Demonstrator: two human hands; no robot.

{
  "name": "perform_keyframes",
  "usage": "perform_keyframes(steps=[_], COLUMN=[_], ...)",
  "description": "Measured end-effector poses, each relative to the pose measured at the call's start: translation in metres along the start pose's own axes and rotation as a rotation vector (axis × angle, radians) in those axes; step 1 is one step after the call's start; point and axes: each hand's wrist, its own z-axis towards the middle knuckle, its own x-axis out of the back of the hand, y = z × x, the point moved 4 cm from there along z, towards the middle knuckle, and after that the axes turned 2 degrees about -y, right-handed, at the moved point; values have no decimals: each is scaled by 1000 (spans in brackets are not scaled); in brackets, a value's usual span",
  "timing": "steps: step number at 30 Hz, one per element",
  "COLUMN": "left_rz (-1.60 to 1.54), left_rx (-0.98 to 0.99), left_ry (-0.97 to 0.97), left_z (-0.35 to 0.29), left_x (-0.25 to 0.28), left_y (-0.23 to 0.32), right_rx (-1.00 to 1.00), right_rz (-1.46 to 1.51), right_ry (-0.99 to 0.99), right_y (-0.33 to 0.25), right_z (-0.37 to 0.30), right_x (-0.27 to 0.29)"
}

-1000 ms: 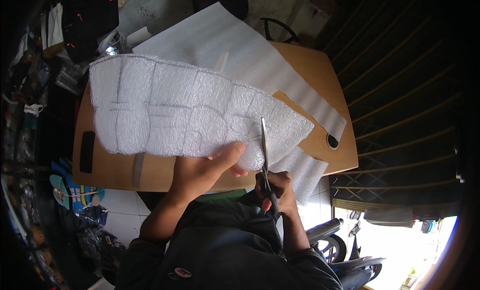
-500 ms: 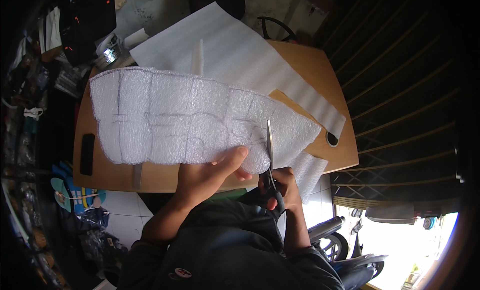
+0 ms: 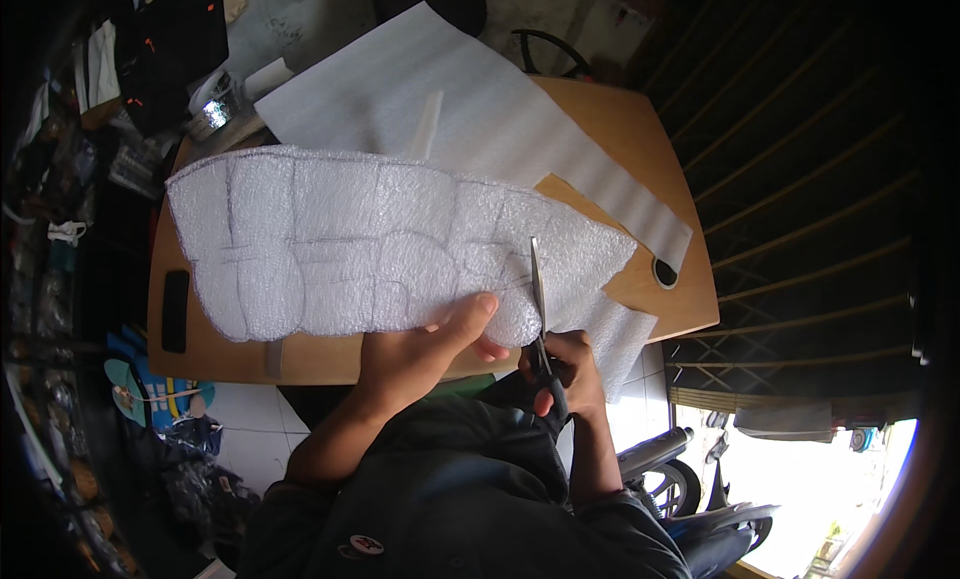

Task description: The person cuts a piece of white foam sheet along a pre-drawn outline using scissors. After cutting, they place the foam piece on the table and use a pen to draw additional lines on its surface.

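- The room around me is dim: dark shelving crammed with clear plastic packets [image 3: 60,409] runs down my left, beside a brown wooden table with bowed edges [image 3: 600,114].
- On the table's left end is a black, upright oblong [image 3: 175,311]; I can't tell whether it is an inset or a loose object.
- Next comes the white, pebbly foam piece marked with dark pen lines [image 3: 340,209], held up over the table and stretching across to my scissors.
- I judge it very light, soft and bendy, a little slick, and easy to crease or tear; its long left end probably droops, so the lower edge near the cut seems the best place to pinch.
- My left hand [image 3: 425,349] pinches that lower edge, thumb on top, fingers curled underneath.
- Behind lies the large, smooth, pale-grey foam sheet [image 3: 420,69], flat on the wood.
- The steel scissors with black handles [image 3: 539,299] point away from me beside the foam's rounded lobe; one blade shows on top, the other I can't make out.
- My right hand [image 3: 570,364] is clenched around the handles.
- Farther right stand a dark folding metal gate [image 3: 800,309] and, below it, a parked black motorcycle [image 3: 675,484].
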Motion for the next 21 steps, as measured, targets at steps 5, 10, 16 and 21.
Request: perform_keyframes(steps=[5,10,16,21], left_rz=[41,20,89,45], left_rx=[-1,-1,-48,-15], left_ry=[1,30,9,7], left_z=[-5,-8,-7,-8], left_x=[-8,-12,-13,-15], left_y=[-7,-9,-5,-8], right_rx=[66,97,120,134], right_rz=[95,81,77,92], right_ry=[15,53,56,63], right_y=[4,5,4,6], right_z=[-3,-3,-4,-5], right_x=[-3,-3,1,-1])
